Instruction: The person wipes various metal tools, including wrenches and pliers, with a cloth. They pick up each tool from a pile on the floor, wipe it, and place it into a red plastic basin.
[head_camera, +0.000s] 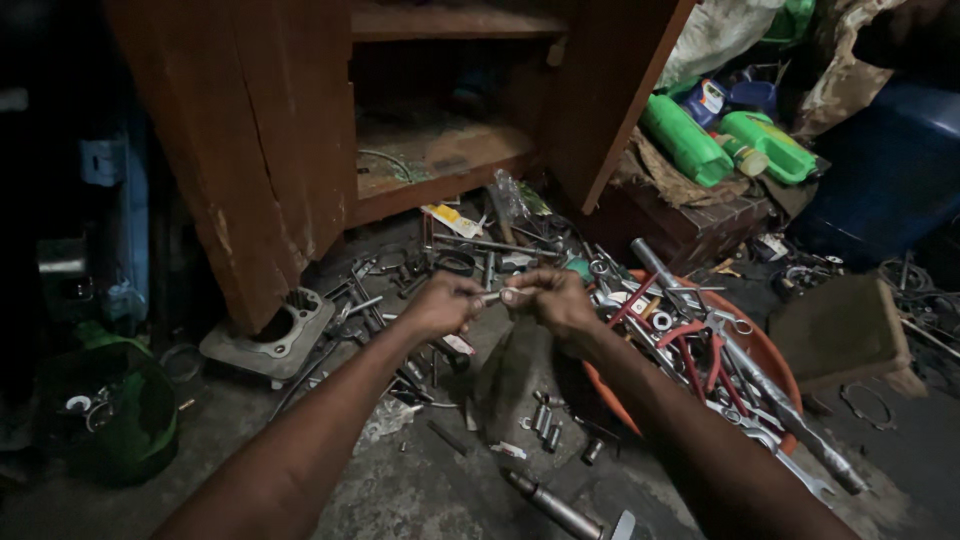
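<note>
Head view
Left hand: your left hand sits at centre frame, fingers curled tight, thumb and fingertips pinched on one end of a small metal part.
Right hand: your right hand is just beside it, fingers likewise closed, gripping the part's other end.
Part: a short, pale metal piece, held between both hands at centre frame, above the floor; too small to tell its kind.
Basin: an orange basin, right of centre, heaped with spanners and red-handled pliers.
Cylinder block: a grey block lies on the floor at left, near the cabinet's foot.
Cabinet: a worn wooden cabinet fills the upper middle, door open.
Bottles: green bottles lie at upper right.
Sockets: small sockets are scattered on the floor below your hands.
</note>
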